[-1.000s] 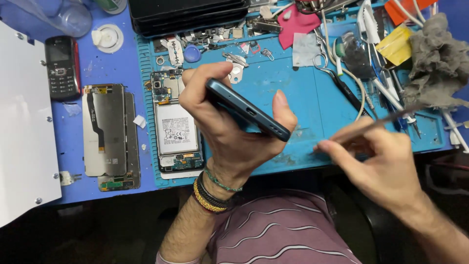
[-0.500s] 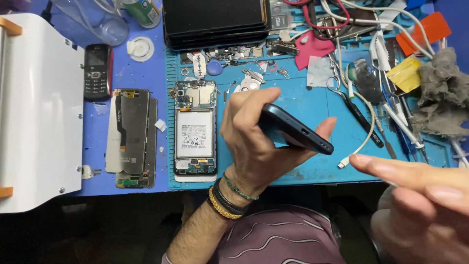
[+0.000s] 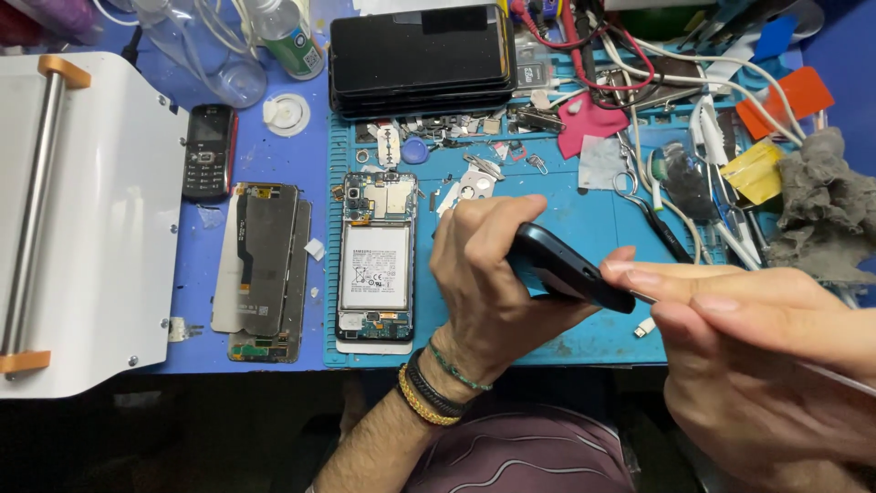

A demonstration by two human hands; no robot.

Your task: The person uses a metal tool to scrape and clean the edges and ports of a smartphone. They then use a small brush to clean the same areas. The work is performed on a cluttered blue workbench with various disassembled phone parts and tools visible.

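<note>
Hands met over the blue work mat point(image 3: 566, 342), near its front edge. The left hand point(image 3: 488, 283) was clenched around a dark phone point(image 3: 570, 269), held edge-up and tilted, with the thumb along its near side and the fingers curled over the top. The right hand point(image 3: 757, 361) pinched a thin pale tool point(image 3: 826, 370) between thumb and forefinger; the forefinger tip touched the lower right corner of the dark phone. Whether the tool's tip entered the phone could not be told, since the fingers hid it.

Left of the left hand, an opened phone point(image 3: 376, 260) lay flat on the mat with its battery and boards exposed. Beside it, off the mat on the blue table point(image 3: 274, 151), lay a detached screen panel point(image 3: 260, 265) and, further back, a small black keypad phone point(image 3: 208, 151). A white machine with a metal roller point(image 3: 82, 228) stood at the far left. A stack of dark phones point(image 3: 420, 59) sat at the back of the mat, with loose screws and small parts in front of it. A grey rag point(image 3: 826, 215) lay at the right edge.
</note>
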